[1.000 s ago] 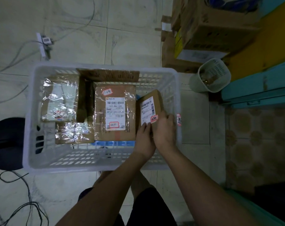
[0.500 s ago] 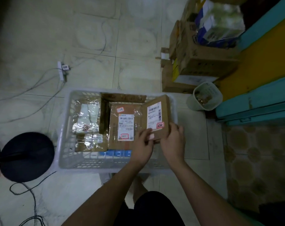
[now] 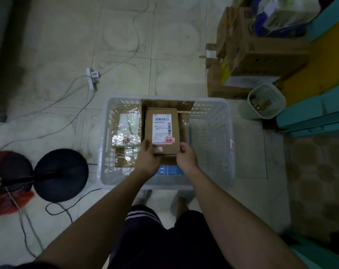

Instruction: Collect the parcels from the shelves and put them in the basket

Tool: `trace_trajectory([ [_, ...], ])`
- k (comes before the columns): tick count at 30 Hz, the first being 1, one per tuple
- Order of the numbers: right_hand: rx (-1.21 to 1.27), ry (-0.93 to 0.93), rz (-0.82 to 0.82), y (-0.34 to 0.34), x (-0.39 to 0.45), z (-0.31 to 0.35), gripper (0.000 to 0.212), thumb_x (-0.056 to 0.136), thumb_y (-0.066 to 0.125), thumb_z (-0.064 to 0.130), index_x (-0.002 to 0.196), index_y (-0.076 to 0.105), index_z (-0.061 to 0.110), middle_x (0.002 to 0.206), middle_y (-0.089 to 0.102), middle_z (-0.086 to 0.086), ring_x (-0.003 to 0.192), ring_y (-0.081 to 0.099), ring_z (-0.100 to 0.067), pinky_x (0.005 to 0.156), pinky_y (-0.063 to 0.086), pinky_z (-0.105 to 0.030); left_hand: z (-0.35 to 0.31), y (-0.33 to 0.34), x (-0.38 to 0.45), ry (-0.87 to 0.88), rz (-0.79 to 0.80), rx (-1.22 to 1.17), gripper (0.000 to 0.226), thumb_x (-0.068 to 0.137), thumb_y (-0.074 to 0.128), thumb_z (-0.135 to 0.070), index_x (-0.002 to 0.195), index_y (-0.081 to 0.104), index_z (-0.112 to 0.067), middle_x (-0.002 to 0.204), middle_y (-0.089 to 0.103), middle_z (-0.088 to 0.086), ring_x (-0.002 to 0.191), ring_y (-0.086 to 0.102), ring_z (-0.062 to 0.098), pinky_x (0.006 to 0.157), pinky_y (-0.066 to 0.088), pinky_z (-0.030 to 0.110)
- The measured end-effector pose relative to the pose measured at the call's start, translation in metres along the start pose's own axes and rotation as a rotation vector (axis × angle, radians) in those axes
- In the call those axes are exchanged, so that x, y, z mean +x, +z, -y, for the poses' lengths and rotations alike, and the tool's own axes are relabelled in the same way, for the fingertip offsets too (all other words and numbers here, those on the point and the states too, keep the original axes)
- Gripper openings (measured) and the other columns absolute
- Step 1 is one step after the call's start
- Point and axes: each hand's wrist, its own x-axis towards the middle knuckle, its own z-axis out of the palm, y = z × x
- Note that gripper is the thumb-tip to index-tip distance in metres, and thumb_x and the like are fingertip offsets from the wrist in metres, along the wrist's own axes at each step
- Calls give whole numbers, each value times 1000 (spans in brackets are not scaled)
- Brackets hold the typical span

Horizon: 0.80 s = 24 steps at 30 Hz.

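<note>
Pale floor tiles carry a white slatted plastic basket (image 3: 221,144). Half a second ago the brown cardboard parcel with a white label (image 3: 161,131) stood tilted near the right wall; now it lies flat, label up, on another parcel in the basket's middle, so this one is nearly delivered. The left hand (image 3: 147,162) pinches its near-left corner, and the right hand (image 3: 187,158) grips its near-right corner. Left of it sit two tape-wrapped parcels (image 3: 126,129). At least five parcels show, one basket, two hands.
</note>
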Motion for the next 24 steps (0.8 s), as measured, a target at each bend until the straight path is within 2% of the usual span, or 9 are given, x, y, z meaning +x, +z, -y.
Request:
trace_trajectory([
  [3, 1, 67, 75, 10, 8, -3, 41, 97, 41, 4, 129, 60, 19, 116, 63, 2, 105, 58, -18, 91, 47, -31, 21, 9, 16, 127, 104, 139, 74, 85, 35, -43, 152, 37, -13, 155, 31, 15, 134, 37, 37, 113, 35, 48],
  [5, -21, 49, 36, 10, 15, -16, 42, 93, 47, 16, 131, 59, 29, 123, 65, 7, 110, 61, -18, 100, 49, -37, 39, 13, 25, 195, 206, 304, 72, 87, 33, -44, 152, 37, -14, 160, 28, 14, 141, 30, 41, 114, 28, 53],
  [8, -59, -26, 11, -7, -5, -22, 37, 88, 62, 23, 125, 66, 30, 119, 69, 9, 105, 64, -11, 99, 50, -33, 50, 14, 27, 319, 367, 499, 58, 89, 35, -34, 134, 58, -7, 143, 52, 23, 128, 45, 45, 99, 38, 50],
  [10, -61, 7, -52, -24, -35, -22, 24, 90, 60, 16, 112, 68, 23, 106, 64, 5, 97, 59, -13, 87, 46, -29, 29, 6, 20, 315, 401, 591, 64, 84, 28, -36, 134, 58, -7, 137, 56, 23, 126, 47, 44, 101, 35, 46],
  [12, -71, 83, -137, -39, -59, -33, 8, 92, 54, 15, 91, 61, 20, 92, 60, -1, 91, 56, -17, 74, 42, -30, -7, 0, 6, 254, 425, 709, 65, 88, 29, -41, 146, 46, -17, 149, 46, 12, 136, 40, 37, 112, 32, 45],
  [14, -55, 95, -215, -58, -88, -43, 15, 92, 51, 12, 78, 55, 16, 82, 58, -5, 87, 57, -21, 67, 40, -30, -43, 6, -14, 304, 481, 725, 56, 89, 36, -41, 140, 50, -24, 145, 51, 6, 132, 47, 33, 109, 39, 45],
  [16, 14, 119, -310, -81, -127, -52, 15, 95, 50, 13, 95, 64, 8, 100, 65, -13, 100, 62, -28, 79, 45, -33, -86, 19, -46, 435, 594, 769, 51, 91, 41, -41, 132, 57, -15, 138, 58, 12, 127, 54, 32, 106, 43, 38],
  [19, 118, 146, -453, -114, -193, -83, 37, 101, 48, 25, 132, 57, 7, 135, 59, -14, 124, 55, -28, 97, 41, -30, -135, 62, -105, 587, 723, 889, 55, 102, 44, -36, 150, 41, -10, 153, 45, 13, 140, 43, 29, 113, 34, 33],
  [24, 313, 271, -706, -142, -320, -190, 48, 103, 43, 40, 143, 49, 13, 147, 51, -8, 134, 47, -25, 105, 35, -25, -168, 148, -239, 838, 856, 1036, 57, 102, 41, -43, 153, 38, -17, 157, 40, 8, 142, 39, 28, 116, 34, 36],
])
